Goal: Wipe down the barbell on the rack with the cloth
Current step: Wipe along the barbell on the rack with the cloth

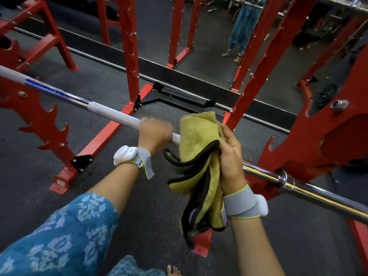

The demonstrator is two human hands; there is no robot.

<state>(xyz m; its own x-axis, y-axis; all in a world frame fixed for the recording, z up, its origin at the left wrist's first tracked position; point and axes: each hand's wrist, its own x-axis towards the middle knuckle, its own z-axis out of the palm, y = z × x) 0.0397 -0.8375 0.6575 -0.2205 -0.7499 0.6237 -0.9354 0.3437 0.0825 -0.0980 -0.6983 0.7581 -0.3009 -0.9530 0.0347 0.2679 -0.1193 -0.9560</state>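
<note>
A chrome barbell (65, 95) runs from the upper left to the lower right, resting on the red rack (310, 148). My left hand (154, 134) is closed around its knurled part near the middle. Just to the right, my right hand (231, 156) grips a yellow cloth (199, 140) with dark edging. The cloth is bunched around the bar and hides that stretch of it, and its loose folds hang down below. The bar's smooth sleeve (318, 198) sticks out past the rack at the right.
Red rack uprights with hooked notches stand at the left (45, 124) and behind (131, 56). A wall mirror (209, 36) ahead reflects the rack and a standing person. The floor is dark rubber (159, 226). A bare foot (174, 270) shows at the bottom edge.
</note>
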